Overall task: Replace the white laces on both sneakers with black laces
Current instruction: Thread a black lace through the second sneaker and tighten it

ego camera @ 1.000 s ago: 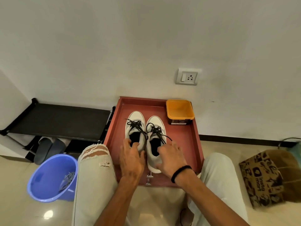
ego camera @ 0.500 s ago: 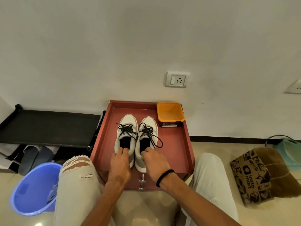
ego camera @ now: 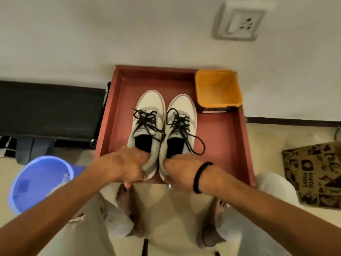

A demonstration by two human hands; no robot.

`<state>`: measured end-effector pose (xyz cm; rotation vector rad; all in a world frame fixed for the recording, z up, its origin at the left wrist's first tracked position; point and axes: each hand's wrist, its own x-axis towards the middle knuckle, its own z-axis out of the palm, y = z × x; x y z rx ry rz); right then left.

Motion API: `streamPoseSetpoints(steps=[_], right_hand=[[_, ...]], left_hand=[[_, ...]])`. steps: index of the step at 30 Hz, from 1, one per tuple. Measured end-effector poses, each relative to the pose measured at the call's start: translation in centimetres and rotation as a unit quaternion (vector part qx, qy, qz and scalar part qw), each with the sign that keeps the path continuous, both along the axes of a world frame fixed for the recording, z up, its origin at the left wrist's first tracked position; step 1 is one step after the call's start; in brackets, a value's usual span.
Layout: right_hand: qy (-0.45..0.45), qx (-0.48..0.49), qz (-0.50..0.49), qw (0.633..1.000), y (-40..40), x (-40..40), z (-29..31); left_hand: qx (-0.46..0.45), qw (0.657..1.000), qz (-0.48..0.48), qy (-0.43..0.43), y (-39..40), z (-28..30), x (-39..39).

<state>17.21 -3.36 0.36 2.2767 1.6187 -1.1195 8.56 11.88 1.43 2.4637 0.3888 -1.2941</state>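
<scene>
Two white sneakers stand side by side, toes toward the wall, on a red tray (ego camera: pixel 227 137). The left sneaker (ego camera: pixel 151 102) and the right sneaker (ego camera: pixel 184 106) both carry black laces (ego camera: pixel 147 121), tied loosely, with a loop of the right shoe's lace (ego camera: pixel 195 143) lying on the tray. My left hand (ego camera: pixel 127 165) grips the heel of the left sneaker. My right hand (ego camera: pixel 179 170), with a black band on its wrist, grips the heel of the right sneaker. The heels are hidden under my fingers.
An orange tub (ego camera: pixel 217 89) sits in the tray's far right corner. A blue bucket (ego camera: pixel 38 180) stands on the floor at the left, beside a black shoe rack (ego camera: pixel 49 109). A brown paper bag (ego camera: pixel 313 174) lies at the right. My bare feet (ego camera: pixel 127 206) are below the tray.
The view has tilted downward and closer to the tray. Both hands have slid from the shoe openings back to the heels and closed on them.
</scene>
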Motion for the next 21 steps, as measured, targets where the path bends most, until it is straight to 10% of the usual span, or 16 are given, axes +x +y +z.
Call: streamPoseSetpoints(steps=[21], right_hand=[[0.004,-0.080,-0.291,0.953,2.0,-3.3,5.3]], left_hand=[[0.030,0.996,0.084,-0.019,-1.1,6.9,-1.2]])
